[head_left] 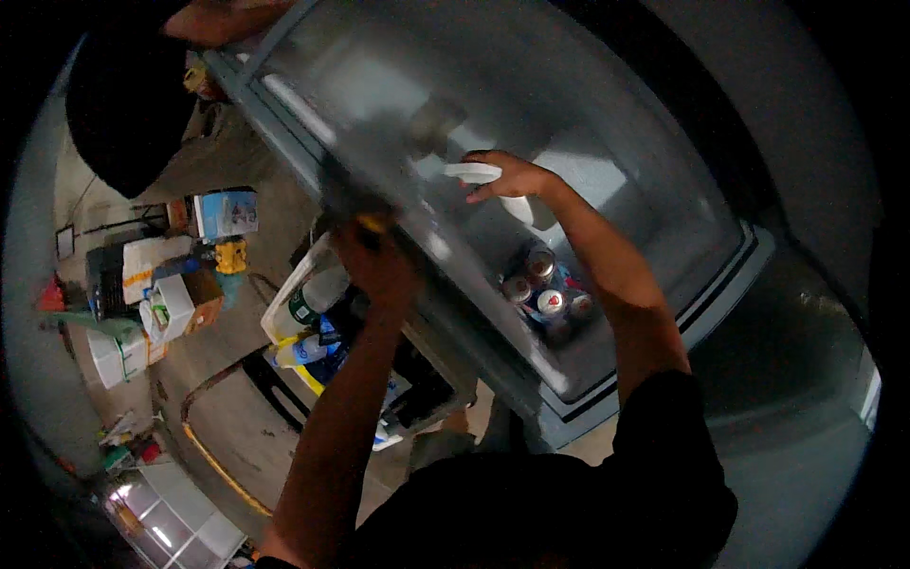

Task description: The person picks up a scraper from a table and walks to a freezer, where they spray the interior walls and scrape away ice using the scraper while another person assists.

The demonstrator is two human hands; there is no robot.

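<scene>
My right hand (517, 178) reaches over a large grey, glossy chest-like container (588, 114) with a raised rim. It is closed round what looks like a white spray bottle (529, 212), whose pale head (474, 173) points left. My left hand (374, 261), smeared by motion, is at the container's left rim. By its fingers is a dark thing with a yellow part (372, 224), too blurred to name. Several drink cans (550, 302) stand grouped in the container's near corner, below my right hand.
Left of the container, a white-rimmed bin (275, 318) holds bottles, including a green-labelled one (313, 299). Boxes (175, 308) and a yellow object (230, 254) lie on the floor further left. Another person's arm (223, 21) and dark clothing (128, 109) are at the upper left.
</scene>
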